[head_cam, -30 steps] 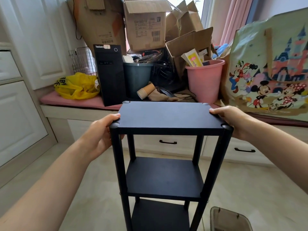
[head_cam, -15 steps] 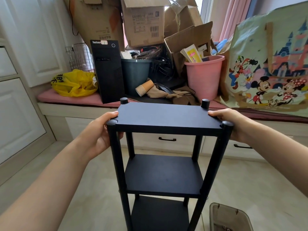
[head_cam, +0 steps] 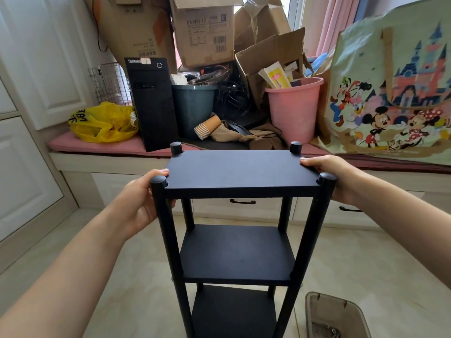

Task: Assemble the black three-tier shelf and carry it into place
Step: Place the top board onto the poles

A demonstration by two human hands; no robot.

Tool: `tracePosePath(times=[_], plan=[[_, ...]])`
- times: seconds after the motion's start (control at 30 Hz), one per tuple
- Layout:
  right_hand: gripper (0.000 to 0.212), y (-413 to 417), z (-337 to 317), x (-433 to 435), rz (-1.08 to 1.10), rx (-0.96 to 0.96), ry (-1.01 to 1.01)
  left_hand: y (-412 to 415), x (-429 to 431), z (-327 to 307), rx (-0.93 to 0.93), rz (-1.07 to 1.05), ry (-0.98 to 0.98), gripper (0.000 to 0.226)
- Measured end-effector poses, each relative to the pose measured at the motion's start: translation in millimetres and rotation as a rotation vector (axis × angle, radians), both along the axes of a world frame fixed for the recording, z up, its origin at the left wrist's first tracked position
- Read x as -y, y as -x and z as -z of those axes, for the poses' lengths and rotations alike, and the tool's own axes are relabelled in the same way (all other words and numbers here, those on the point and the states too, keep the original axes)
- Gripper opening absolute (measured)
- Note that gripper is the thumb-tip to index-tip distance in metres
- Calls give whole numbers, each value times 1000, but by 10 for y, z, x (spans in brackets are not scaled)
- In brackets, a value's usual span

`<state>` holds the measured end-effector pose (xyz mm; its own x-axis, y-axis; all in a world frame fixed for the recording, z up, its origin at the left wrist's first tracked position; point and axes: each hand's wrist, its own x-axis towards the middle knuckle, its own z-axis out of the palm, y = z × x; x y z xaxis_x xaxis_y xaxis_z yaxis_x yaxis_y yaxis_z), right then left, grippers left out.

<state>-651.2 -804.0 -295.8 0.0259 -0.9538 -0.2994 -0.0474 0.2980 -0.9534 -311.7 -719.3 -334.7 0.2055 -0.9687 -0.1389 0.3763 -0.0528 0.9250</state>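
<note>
Shelf [head_cam: 240, 172] upright on beige floor [head_cam: 366, 259], both hands gripping.

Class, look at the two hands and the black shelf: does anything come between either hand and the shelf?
Nothing visible does. The left hand has its grip on the left edge of the top board of the black shelf, by the near left post. The right hand holds the right edge directly. No object lies between hands and shelf.

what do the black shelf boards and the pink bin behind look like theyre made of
Top shelf board: likely coated wood board or metal, going by its matte, finely textured black face and thin flat edge; which one is unclear. Pink bin: plastic, shown by its smooth moulded wall, rolled rim and slight sheen.
</note>
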Motion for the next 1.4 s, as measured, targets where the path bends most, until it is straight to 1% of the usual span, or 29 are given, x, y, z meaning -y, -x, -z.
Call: tracePosePath(times=[0.17, 0.37, 0.53, 0.73, 0.9, 1.0, 1.17, 1.27, 1.4], plan=[[17, 15, 92, 16, -16, -13, -7, -26, 24, 108, 54, -15, -21, 10], [15, 61, 196, 60, -40, 14, -2, -72, 48, 187, 50, -8, -26, 10], [15, 77, 245, 59, -58, 45, -5, -45, 25, 255, -13, 44, -36, 13], [17, 100, 266, 46, -65, 66, 2, -2, 33, 272, 33, 130, -12, 13], [20, 107, 319, 9, -54, 26, -21, 33, 62, 308, -49, 131, -7, 10], [18, 93, 341, -5, -40, 34, -22, 42, 63, 324, -91, 118, -1, 12], [18, 97, 362, 16, -13, 27, -21, 73, 62, 326, -118, 100, -13, 14], [15, 128, 410, 24, 8, 47, -5, 94, 45, 319, -139, 87, -3, 10], [17, 159, 438, 20, 18, 51, 26, 120, 31, 315, -164, 60, 7, 9]])
